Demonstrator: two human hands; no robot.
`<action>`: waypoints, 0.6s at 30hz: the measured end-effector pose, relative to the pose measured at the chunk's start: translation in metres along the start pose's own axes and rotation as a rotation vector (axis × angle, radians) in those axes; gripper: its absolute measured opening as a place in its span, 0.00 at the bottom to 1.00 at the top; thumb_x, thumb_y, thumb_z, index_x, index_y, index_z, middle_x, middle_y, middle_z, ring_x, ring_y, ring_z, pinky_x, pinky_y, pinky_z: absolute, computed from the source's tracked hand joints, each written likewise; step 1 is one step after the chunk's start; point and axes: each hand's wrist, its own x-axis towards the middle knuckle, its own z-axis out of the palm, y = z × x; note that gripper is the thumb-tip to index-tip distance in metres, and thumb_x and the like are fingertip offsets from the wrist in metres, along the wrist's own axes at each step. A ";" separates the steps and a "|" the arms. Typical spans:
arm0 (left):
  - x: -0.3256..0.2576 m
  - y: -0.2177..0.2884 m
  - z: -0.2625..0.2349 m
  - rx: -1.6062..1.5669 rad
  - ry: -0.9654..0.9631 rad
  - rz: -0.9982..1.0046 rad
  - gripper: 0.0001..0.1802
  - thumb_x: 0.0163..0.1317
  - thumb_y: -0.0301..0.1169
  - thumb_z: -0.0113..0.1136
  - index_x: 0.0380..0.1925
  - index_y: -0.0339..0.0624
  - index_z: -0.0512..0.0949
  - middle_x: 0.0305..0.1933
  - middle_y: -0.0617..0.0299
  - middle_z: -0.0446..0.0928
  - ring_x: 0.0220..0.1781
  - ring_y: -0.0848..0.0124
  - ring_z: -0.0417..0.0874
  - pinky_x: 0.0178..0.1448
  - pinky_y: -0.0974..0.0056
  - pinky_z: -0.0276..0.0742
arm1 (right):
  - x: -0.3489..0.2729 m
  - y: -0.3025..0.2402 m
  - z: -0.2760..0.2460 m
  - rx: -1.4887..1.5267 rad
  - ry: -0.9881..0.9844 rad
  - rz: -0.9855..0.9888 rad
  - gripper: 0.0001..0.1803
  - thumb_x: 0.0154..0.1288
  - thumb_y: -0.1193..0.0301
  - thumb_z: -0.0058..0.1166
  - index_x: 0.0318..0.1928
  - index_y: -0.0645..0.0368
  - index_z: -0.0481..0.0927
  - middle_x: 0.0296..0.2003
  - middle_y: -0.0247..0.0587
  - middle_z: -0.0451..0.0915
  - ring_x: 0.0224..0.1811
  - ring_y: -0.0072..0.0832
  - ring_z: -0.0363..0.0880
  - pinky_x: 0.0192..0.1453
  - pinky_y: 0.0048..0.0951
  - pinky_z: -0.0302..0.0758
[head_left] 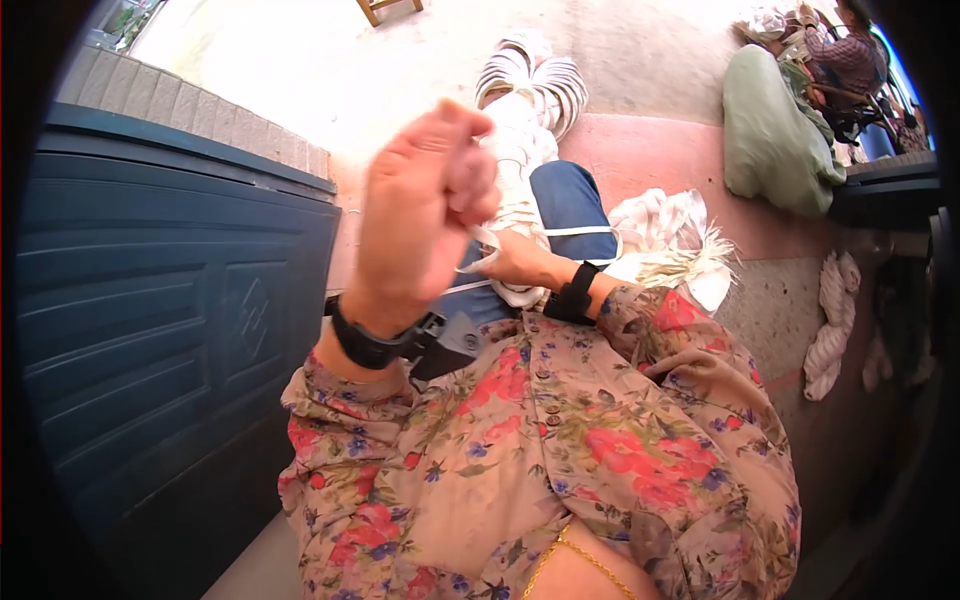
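Observation:
My left hand [430, 190] is raised in front of me with its fingers curled closed, slightly blurred. What it holds, if anything, is hidden. Lower and to its right, my right hand [522, 258] closes on a narrow white strip [487, 238], which shows in the gap between the two hands. Under my hands a long bundle of white strips [515, 170] lies lengthwise over my blue-trousered legs, its far end fanning out in loops [535, 85]. More white strip runs sideways across my lap. Both wrists wear black bands.
A loose white heap with frayed ends [680, 240] rests right of my knee. Farther right are a twisted white hank [832, 325] and a pale green sack [775, 130]. Another person [845, 60] sits at the far right. A dark blue panelled door [150, 310] stands close on my left.

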 end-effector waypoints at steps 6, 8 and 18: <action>-0.011 0.088 -0.040 -0.149 -0.044 0.384 0.10 0.66 0.32 0.44 0.34 0.36 0.67 0.17 0.71 0.53 0.19 0.80 0.52 0.22 0.74 0.49 | -0.008 -0.024 -0.006 0.047 -0.161 0.019 0.24 0.52 0.71 0.51 0.53 0.59 0.69 0.27 0.51 0.76 0.34 0.37 0.77 0.39 0.34 0.71; -0.025 0.109 -0.049 -0.167 -0.024 0.471 0.09 0.66 0.33 0.44 0.34 0.37 0.68 0.16 0.72 0.53 0.18 0.80 0.51 0.22 0.74 0.49 | -0.008 -0.041 0.007 0.144 -0.127 -0.072 0.24 0.53 0.70 0.51 0.53 0.60 0.69 0.24 0.49 0.75 0.31 0.35 0.75 0.36 0.33 0.70; -0.036 0.077 -0.072 -0.017 0.232 0.456 0.12 0.66 0.36 0.45 0.33 0.37 0.70 0.17 0.72 0.56 0.19 0.81 0.56 0.23 0.75 0.53 | -0.004 -0.163 -0.005 0.240 0.334 -0.206 0.16 0.55 0.74 0.54 0.45 0.64 0.73 0.13 0.35 0.65 0.16 0.18 0.63 0.21 0.23 0.63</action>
